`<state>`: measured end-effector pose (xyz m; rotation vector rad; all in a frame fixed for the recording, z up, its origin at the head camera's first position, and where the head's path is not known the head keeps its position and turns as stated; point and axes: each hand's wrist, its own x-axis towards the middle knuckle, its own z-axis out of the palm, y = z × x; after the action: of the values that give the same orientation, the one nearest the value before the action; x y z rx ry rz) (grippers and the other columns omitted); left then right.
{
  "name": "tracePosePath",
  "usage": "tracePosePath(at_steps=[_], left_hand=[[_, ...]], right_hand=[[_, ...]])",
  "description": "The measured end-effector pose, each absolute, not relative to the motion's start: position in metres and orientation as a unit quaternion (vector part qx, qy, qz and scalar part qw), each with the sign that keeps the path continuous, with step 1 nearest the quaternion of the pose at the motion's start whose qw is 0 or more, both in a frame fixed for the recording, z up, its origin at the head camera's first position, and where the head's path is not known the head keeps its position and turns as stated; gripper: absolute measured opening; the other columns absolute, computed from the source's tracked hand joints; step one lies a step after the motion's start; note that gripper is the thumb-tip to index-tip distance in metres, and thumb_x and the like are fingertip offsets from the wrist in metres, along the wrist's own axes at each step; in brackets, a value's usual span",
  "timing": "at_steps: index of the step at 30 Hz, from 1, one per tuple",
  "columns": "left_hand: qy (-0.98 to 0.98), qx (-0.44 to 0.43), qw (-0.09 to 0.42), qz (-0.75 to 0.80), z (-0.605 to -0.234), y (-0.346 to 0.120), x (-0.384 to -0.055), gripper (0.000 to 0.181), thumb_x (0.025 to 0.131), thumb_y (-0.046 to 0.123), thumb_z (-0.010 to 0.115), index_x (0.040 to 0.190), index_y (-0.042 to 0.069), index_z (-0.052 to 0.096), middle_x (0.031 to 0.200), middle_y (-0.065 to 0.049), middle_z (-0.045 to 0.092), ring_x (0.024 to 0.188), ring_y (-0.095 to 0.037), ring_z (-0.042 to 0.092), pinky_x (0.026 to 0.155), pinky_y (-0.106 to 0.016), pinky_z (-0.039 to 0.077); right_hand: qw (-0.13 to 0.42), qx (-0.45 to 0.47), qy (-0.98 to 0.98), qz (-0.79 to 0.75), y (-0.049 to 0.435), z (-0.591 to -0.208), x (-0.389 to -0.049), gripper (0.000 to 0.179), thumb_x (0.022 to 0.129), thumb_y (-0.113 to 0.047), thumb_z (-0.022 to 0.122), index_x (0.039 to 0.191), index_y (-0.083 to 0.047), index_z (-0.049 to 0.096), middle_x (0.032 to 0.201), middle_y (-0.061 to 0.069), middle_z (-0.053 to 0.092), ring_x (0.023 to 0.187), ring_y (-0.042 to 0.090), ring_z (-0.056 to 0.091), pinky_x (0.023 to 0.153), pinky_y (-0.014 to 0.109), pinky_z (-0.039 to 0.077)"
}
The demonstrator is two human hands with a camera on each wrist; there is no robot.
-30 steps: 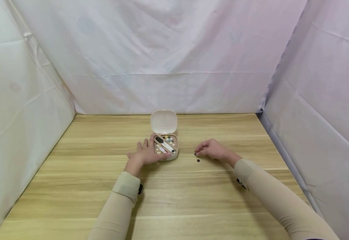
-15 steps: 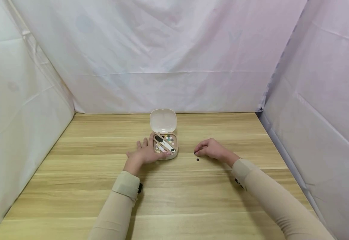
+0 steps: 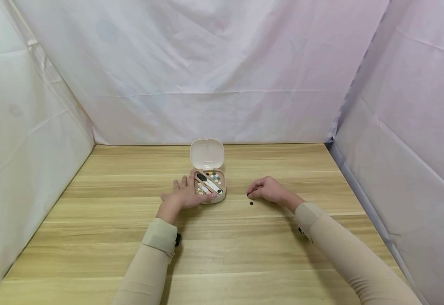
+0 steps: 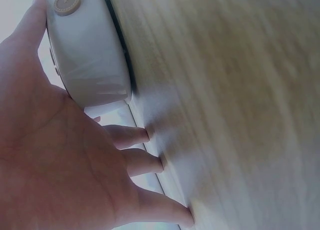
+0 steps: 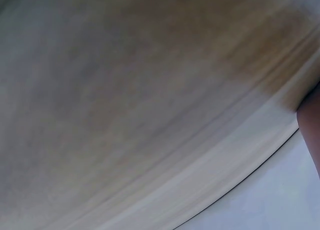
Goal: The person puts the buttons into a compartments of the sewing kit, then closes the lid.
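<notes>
A small beige sewing box stands on the table with its lid raised. My left hand rests against its left side, thumb across the front edge, other fingers spread with tips on the table. In the left wrist view, the box wall shows a round clasp. To the right of the box, my right hand pinches a small black button close over the table. Another black button lies just below those fingertips. The right wrist view shows only a sliver of the hand.
Inside the box are several colored buttons, a long black-and-white tool in a diagonal slot, and a gold ring-shaped piece. White cloth hangs behind the wooden table and along both sides.
The button at the right fingertips is more covered by them than one second ago. My left hand stays in place against the box; the head view has shifted slightly.
</notes>
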<state>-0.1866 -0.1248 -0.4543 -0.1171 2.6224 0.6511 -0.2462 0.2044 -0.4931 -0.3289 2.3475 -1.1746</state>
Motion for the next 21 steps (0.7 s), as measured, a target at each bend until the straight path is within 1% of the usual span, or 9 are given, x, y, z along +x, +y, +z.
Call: tracePosePath(at_steps=[4,6,9,11,13,16,18,21], left_hand=[[0.945,-0.039,0.214,0.243,-0.446,-0.124,-0.183,0.136,0.077,0.095,0.060,0.172,0.027,-0.009,0.180,-0.021,0.006,0.165,-0.051,-0.001,0.111,-0.094,0.001],[0.946,-0.038,0.211,0.244,-0.446,-0.124,-0.183,0.134,0.079,0.093,0.060,0.172,0.027,-0.009,0.180,-0.021,0.006,0.165,-0.051,-0.001,0.112,-0.094,0.001],[0.947,-0.037,0.208,0.241,-0.449,-0.124,-0.183,0.131,0.081,0.091,0.060,0.172,0.027,-0.009,0.180,-0.021,0.005,0.165,-0.051,-0.003,0.112,-0.094,0.001],[0.947,-0.035,0.209,0.241,-0.452,-0.123,-0.183,0.130,0.082,0.090,0.060,0.172,0.027,-0.009,0.180,-0.022,0.005,0.165,-0.052,-0.003,0.110,-0.095,0.001],[0.946,-0.033,0.211,0.243,-0.454,-0.122,-0.183,0.130,0.082,0.090,0.060,0.172,0.027,-0.009,0.180,-0.022,0.004,0.165,-0.052,-0.003,0.110,-0.095,0.001],[0.945,-0.035,0.213,0.245,-0.457,-0.120,-0.183,0.131,0.082,0.091,0.060,0.172,0.027,-0.009,0.180,-0.022,0.005,0.164,-0.053,-0.003,0.110,-0.096,0.001],[0.945,-0.038,0.212,0.247,-0.458,-0.120,-0.183,0.132,0.081,0.091,0.061,0.172,0.027,-0.009,0.180,-0.022,0.004,0.165,-0.052,-0.003,0.110,-0.095,0.001],[0.946,-0.038,0.208,0.247,-0.457,-0.121,-0.184,0.132,0.081,0.091,0.061,0.172,0.028,-0.010,0.180,-0.022,0.005,0.165,-0.053,-0.003,0.109,-0.096,0.001]], right_hand=[[0.246,-0.123,0.859,-0.433,0.204,-0.492,-0.247,0.012,0.092,-0.022,0.082,0.101,-0.013,0.082,0.109,0.002,0.079,0.100,0.018,0.058,0.090,0.030,0.047],[0.246,-0.123,0.858,-0.434,0.205,-0.492,-0.248,0.012,0.092,-0.022,0.082,0.100,-0.013,0.082,0.106,0.000,0.078,0.096,0.015,0.056,0.087,0.029,0.046],[0.255,-0.124,0.855,-0.433,0.206,-0.493,-0.250,0.013,0.093,-0.025,0.082,0.101,-0.014,0.082,0.094,-0.005,0.075,0.075,0.011,0.050,0.071,0.025,0.043],[0.265,-0.122,0.851,-0.436,0.209,-0.493,-0.252,0.014,0.093,-0.026,0.081,0.101,-0.014,0.082,0.080,-0.007,0.070,0.062,0.009,0.042,0.060,0.024,0.039],[0.280,-0.120,0.844,-0.442,0.212,-0.492,-0.252,0.015,0.093,-0.025,0.080,0.103,-0.014,0.082,0.070,-0.007,0.063,0.052,0.008,0.034,0.052,0.024,0.034],[0.296,-0.125,0.827,-0.461,0.214,-0.490,-0.254,0.016,0.097,-0.022,0.076,0.106,-0.010,0.082,0.064,-0.006,0.057,0.049,0.007,0.033,0.048,0.023,0.033],[0.301,-0.131,0.815,-0.477,0.213,-0.488,-0.257,0.018,0.099,-0.020,0.073,0.108,-0.006,0.081,0.062,-0.006,0.055,0.048,0.007,0.033,0.048,0.023,0.032],[0.295,-0.134,0.803,-0.500,0.209,-0.482,-0.262,0.022,0.100,-0.018,0.071,0.111,-0.001,0.079,0.062,-0.004,0.054,0.047,0.007,0.032,0.046,0.024,0.031]])
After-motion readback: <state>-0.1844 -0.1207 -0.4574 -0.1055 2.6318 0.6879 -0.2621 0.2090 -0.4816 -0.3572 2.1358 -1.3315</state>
